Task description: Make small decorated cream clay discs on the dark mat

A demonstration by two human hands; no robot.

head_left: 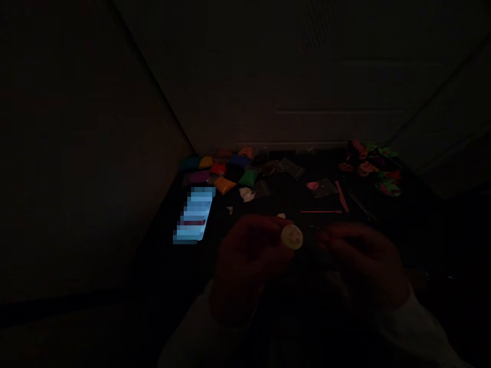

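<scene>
Between the thumb and fingers of my left hand (253, 250) is a small round pale disc (292, 237) with pinkish marks on its face. My right hand (362, 258) hovers a little to the right of it, fingertips pinched together; whether anything tiny sits in them is too dark to see. Just beyond the disc lies a small white lump (281, 215) on the dark table. A thin pink stick (321, 211) rests past my right fingertips, and a pink modelling tool (341, 197) lies farther back.
A lit phone (194, 214) lies at the table's left. Behind are colourful clay packets (224, 185), a white clay lump (247, 194) and a clear bag (324, 188) with pink clay. Several colourful shaped pieces (368, 167) stand back right. A wall (307, 92) rises behind the table.
</scene>
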